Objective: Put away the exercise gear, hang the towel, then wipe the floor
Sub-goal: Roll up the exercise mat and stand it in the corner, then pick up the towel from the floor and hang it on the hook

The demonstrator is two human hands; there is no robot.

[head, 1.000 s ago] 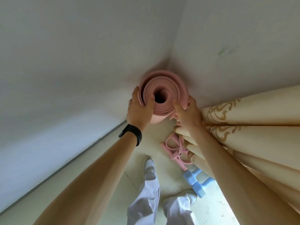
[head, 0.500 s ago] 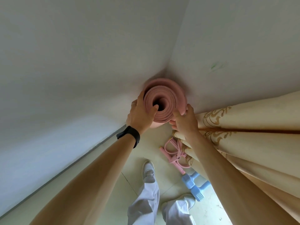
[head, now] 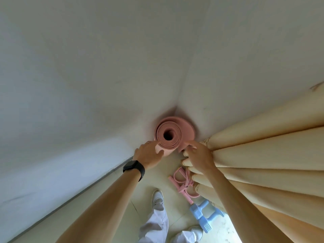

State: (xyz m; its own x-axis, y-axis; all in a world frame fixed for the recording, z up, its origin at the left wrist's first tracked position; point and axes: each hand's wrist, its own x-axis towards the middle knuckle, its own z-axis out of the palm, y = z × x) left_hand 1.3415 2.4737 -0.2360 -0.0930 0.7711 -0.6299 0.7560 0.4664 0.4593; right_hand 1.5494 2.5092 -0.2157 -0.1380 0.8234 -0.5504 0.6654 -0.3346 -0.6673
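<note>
A rolled pink exercise mat (head: 182,127) stands on end in the room's corner, its open spiral end facing me. My left hand (head: 149,156), with a black watch on the wrist, has straight fingers and its index fingertip touches the roll's left rim. My right hand (head: 199,155) reaches from the right, fingers extended, index tip at the roll's lower right edge. Neither hand grips the mat. On the floor lie a pink pull-rope exerciser (head: 184,184) and light blue dumbbells (head: 203,216).
Two pale walls meet behind the mat. Cream curtains (head: 263,163) hang in thick folds on the right, brushing my right arm and covering part of the pink exerciser. My white-trousered legs and white shoes (head: 157,199) stand on the pale tiled floor (head: 108,207).
Both hands have let go of the mat and drawn back, now only touching its rim with fingertips. The mat sits lower and deeper in the corner as my view pulled away.
</note>
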